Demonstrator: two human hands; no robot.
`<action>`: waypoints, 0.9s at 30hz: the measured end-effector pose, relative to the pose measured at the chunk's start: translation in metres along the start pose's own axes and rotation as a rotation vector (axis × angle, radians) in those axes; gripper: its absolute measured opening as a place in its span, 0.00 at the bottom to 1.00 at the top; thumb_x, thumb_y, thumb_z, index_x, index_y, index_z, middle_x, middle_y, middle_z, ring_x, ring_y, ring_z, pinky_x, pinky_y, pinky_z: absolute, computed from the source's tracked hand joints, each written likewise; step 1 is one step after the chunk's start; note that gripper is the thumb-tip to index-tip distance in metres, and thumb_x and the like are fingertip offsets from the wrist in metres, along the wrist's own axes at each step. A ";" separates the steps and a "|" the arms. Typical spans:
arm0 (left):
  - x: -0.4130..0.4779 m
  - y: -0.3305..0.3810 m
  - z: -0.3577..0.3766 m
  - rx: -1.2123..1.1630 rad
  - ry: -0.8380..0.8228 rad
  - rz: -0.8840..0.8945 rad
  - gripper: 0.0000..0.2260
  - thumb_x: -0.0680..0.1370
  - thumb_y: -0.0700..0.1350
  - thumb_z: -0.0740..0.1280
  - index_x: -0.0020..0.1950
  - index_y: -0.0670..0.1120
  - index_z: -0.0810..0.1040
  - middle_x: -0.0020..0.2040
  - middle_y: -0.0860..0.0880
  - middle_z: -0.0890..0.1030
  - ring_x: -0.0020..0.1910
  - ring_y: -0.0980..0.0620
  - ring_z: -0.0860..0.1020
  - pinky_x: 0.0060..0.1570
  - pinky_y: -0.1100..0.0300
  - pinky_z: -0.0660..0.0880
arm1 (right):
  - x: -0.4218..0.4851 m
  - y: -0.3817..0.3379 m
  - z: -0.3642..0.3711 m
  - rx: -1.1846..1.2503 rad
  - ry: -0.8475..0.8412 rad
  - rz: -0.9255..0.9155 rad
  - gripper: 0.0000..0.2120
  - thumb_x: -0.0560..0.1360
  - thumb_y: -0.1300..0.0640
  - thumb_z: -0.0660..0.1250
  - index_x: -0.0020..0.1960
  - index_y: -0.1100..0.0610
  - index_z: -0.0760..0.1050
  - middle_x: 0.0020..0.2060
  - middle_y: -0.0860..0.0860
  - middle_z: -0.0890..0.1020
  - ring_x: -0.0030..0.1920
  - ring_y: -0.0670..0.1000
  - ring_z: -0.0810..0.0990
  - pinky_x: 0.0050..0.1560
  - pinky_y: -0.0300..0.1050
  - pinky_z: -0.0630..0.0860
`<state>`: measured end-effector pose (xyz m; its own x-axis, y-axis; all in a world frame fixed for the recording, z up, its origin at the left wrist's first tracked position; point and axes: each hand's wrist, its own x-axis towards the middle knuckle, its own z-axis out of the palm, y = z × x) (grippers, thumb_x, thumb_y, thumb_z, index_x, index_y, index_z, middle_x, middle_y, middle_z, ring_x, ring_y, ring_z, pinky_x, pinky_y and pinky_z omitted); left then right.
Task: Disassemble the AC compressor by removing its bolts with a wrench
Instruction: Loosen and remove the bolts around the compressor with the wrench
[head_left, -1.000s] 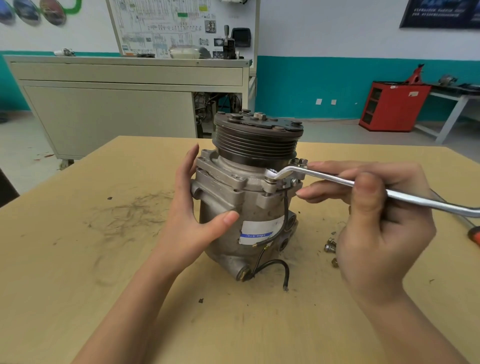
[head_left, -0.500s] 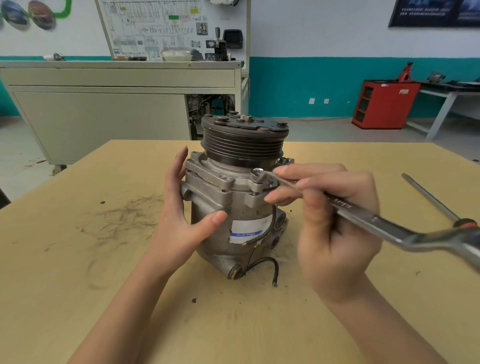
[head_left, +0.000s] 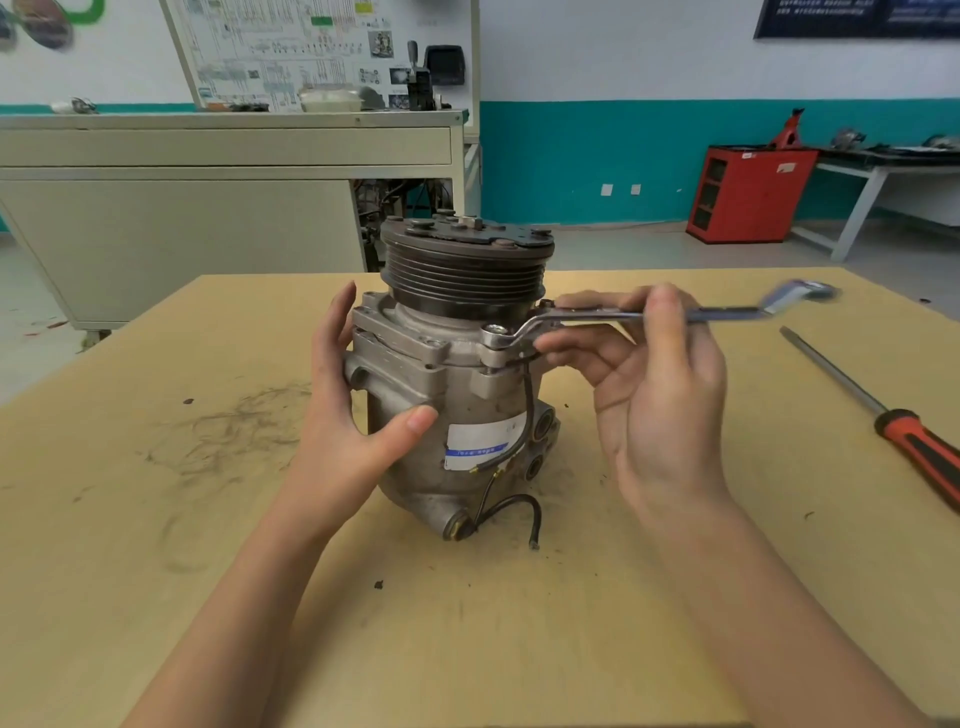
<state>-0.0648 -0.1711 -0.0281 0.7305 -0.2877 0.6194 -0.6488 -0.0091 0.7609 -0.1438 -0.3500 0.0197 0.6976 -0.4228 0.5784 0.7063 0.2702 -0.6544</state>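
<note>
We judge loosening in hand: right hand (head_left: 660, 405) grips the wrench (head_left: 727, 313) seated on a bolt (head_left: 493, 328), left hand (head_left: 337, 431) braces the compressor (head_left: 467, 395) flat-palmed; next, a steady swing

The compressor (head_left: 447, 395) is finished in dull grey metal, its pulley (head_left: 462, 280) dark and ringed with grooves. It is marked by a white label (head_left: 480, 441) crossed by a blue stripe. The wrench (head_left: 727, 313) is seen in bright silver, the screwdriver (head_left: 914, 447) is handled in red and black, and the table (head_left: 156, 519) is coloured tan, smudged darkly.
</note>
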 end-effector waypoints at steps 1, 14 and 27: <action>0.000 0.000 0.000 -0.003 0.000 -0.002 0.49 0.65 0.68 0.71 0.79 0.55 0.52 0.67 0.76 0.65 0.71 0.66 0.65 0.69 0.64 0.67 | 0.006 0.000 -0.002 0.078 0.004 0.138 0.14 0.83 0.57 0.48 0.44 0.60 0.68 0.37 0.55 0.84 0.34 0.53 0.84 0.35 0.41 0.79; -0.001 0.003 0.000 0.003 0.003 -0.024 0.49 0.62 0.75 0.69 0.77 0.61 0.53 0.67 0.76 0.64 0.72 0.68 0.62 0.67 0.58 0.65 | 0.001 -0.008 0.008 -0.307 -0.027 -0.429 0.09 0.82 0.54 0.56 0.46 0.57 0.70 0.38 0.53 0.84 0.36 0.52 0.85 0.35 0.43 0.80; 0.000 0.005 -0.001 0.002 -0.010 -0.042 0.50 0.61 0.75 0.70 0.77 0.61 0.53 0.70 0.72 0.65 0.73 0.62 0.64 0.71 0.51 0.65 | -0.008 -0.003 0.011 -0.516 -0.188 -0.714 0.08 0.82 0.53 0.56 0.51 0.56 0.71 0.44 0.55 0.79 0.40 0.56 0.83 0.39 0.52 0.80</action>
<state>-0.0679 -0.1701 -0.0247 0.7552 -0.2963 0.5848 -0.6177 -0.0230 0.7861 -0.1508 -0.3375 0.0227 0.1539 -0.1803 0.9715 0.8686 -0.4440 -0.2200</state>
